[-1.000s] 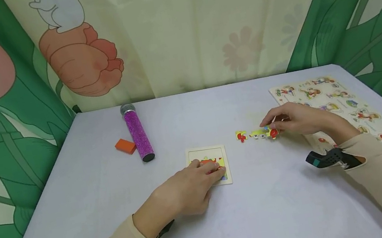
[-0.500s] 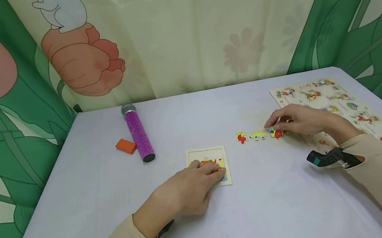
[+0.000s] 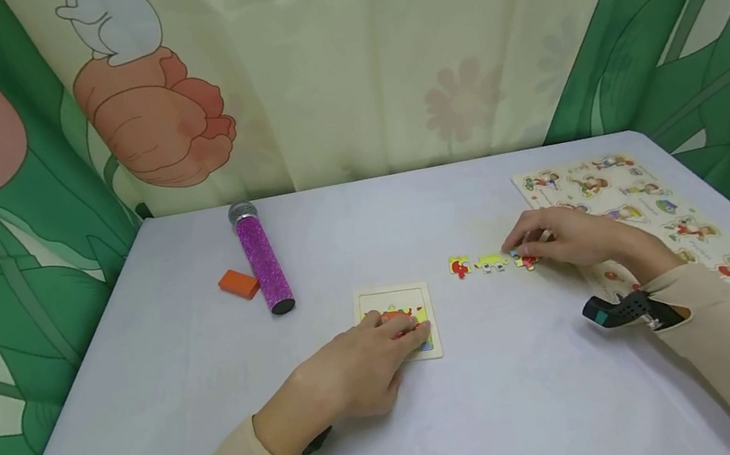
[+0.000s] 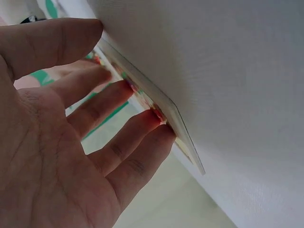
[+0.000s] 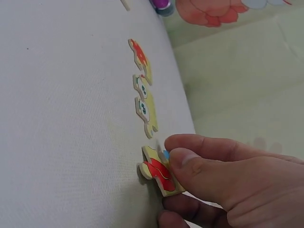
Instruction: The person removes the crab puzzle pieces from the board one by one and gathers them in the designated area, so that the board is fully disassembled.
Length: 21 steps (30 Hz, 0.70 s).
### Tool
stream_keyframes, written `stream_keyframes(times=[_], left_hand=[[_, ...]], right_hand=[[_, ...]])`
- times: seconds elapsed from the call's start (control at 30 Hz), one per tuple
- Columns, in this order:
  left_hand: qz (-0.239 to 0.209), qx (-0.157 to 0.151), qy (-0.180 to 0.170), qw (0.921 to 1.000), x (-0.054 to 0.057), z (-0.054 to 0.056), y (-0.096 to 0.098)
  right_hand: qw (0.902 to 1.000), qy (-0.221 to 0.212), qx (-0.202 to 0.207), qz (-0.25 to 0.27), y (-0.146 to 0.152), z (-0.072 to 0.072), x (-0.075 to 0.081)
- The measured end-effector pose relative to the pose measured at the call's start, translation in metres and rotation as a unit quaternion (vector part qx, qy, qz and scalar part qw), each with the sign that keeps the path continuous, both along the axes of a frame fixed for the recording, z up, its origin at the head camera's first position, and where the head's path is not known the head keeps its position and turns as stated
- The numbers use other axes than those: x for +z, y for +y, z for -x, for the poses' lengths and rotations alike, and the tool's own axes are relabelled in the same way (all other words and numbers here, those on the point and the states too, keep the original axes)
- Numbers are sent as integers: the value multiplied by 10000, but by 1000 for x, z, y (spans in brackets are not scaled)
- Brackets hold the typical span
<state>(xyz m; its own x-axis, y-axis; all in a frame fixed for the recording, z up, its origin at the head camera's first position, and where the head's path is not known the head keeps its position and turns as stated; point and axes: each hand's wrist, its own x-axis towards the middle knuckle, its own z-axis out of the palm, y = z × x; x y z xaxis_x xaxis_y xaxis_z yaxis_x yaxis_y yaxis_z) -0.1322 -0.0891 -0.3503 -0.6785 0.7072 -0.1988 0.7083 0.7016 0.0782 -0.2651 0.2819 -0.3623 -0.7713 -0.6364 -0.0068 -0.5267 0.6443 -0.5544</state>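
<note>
My left hand rests its fingertips on a small square puzzle board with a cream border. Part of its red, yellow and blue picture is covered by the fingers. In the left wrist view, those fingers reach out nearly straight over the board. My right hand pinches a red and yellow jigsaw piece between thumb and fingertips, close over the table. Left of it lie a yellow jigsaw piece with two eyes and another red and yellow jigsaw piece.
A large picture board with little figures lies at the right, partly under my right arm. A purple glittery microphone and an orange block lie at the back left. A printed curtain hangs behind the white table.
My right hand has drawn the pinched jigsaw piece slightly right, so a gap now shows beside the piece with eyes. My left hand stays on the board.
</note>
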Motion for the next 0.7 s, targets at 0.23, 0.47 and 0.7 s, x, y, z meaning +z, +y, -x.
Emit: stream_keyframes(times=[0.23,0.47,0.7], left_hand=[[-99,-75,22,9999,-2,-4,-3],[122,32,-106,9999,1,-4,-2],[294,-76,-150,9994,0,-5,-2]], right_hand=[[9998,-43,-51,-166,0,-4,4],[9999,100,2,43,2,-5,3],[9998,112,65,163,-12,-7,0]])
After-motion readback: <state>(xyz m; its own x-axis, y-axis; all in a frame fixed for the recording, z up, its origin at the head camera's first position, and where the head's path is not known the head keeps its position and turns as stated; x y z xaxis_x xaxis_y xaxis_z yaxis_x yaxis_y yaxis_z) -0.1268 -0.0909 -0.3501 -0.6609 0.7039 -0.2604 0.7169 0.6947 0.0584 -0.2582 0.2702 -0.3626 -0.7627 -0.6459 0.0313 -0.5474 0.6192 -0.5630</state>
